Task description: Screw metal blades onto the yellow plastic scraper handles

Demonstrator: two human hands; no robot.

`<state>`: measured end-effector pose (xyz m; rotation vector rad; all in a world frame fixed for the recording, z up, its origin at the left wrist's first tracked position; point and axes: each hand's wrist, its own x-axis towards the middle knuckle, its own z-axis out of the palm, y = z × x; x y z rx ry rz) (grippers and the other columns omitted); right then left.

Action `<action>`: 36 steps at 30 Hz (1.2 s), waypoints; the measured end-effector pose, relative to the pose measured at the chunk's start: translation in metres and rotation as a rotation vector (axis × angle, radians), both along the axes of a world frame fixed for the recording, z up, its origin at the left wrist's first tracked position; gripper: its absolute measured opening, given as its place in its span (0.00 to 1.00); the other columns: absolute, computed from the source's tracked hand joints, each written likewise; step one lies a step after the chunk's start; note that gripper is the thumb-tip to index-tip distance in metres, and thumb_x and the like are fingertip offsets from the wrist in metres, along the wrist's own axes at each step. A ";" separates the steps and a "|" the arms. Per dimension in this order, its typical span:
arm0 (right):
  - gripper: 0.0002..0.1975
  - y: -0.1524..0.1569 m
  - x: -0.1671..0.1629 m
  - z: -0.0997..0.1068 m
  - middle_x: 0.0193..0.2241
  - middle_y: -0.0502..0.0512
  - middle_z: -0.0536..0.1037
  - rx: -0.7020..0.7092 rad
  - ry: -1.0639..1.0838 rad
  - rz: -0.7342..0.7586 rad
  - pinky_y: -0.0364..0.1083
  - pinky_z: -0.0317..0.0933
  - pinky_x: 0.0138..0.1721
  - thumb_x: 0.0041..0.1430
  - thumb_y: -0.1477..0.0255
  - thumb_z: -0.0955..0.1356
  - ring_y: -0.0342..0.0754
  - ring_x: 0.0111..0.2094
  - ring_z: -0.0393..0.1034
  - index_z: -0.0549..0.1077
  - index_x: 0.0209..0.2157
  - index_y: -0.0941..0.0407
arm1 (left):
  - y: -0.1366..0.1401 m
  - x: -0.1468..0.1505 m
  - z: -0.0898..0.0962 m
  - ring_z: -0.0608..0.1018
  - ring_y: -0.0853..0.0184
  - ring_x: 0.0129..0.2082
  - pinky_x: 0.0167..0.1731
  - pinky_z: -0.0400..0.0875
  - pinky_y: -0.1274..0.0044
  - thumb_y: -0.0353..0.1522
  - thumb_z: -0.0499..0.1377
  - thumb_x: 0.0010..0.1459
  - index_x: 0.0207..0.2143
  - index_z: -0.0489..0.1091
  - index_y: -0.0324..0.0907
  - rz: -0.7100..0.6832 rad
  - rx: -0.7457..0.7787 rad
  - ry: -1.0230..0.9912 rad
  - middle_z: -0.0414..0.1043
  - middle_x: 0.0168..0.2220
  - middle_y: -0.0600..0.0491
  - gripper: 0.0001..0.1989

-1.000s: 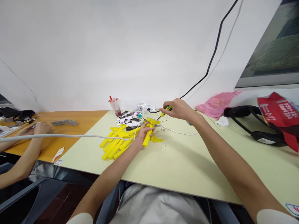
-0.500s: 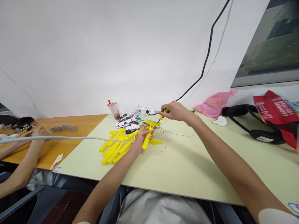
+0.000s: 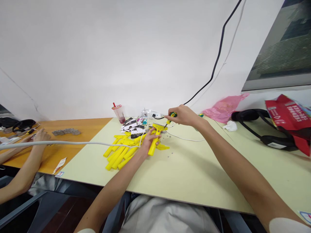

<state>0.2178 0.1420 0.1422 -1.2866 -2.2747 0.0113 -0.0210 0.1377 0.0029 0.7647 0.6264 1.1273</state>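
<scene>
Pale table and white wall frame the head view. Above the table, the left hand is wrapped around a yellow scraper, just beside a pile of similar yellow pieces. The right hand grips a screwdriver slanting to the scraper's wide head; tip contact is too small to tell. The scraper is probably light, stiff plastic, perhaps slippery; its handle, just below the head, seems the surest hold.

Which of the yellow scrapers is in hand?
The scraper in the left hand, with the screwdriver at its head; the others lie on the table.
</scene>
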 end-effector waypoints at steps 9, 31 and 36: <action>0.24 0.006 0.003 -0.005 0.19 0.50 0.77 -0.080 0.024 0.023 0.48 0.58 0.32 0.71 0.45 0.66 0.49 0.21 0.72 0.76 0.36 0.52 | 0.000 0.001 -0.001 0.80 0.68 0.36 0.20 0.62 0.84 0.21 0.71 0.42 0.56 0.67 0.46 -0.024 -0.045 -0.032 0.78 0.49 0.48 0.38; 0.14 0.017 -0.001 -0.022 0.40 0.55 0.83 -0.190 0.138 0.237 0.47 0.61 0.33 0.73 0.54 0.66 0.49 0.31 0.73 0.71 0.43 0.50 | 0.006 0.001 -0.007 0.79 0.73 0.30 0.20 0.65 0.86 0.22 0.74 0.46 0.56 0.68 0.46 0.073 -0.120 -0.091 0.79 0.47 0.49 0.36; 0.14 0.013 -0.006 -0.022 0.43 0.59 0.82 -0.176 0.197 0.251 0.48 0.64 0.34 0.74 0.55 0.65 0.51 0.34 0.78 0.71 0.45 0.51 | 0.006 0.001 -0.007 0.79 0.73 0.29 0.19 0.65 0.85 0.22 0.74 0.46 0.54 0.67 0.45 0.117 -0.120 -0.085 0.78 0.41 0.54 0.34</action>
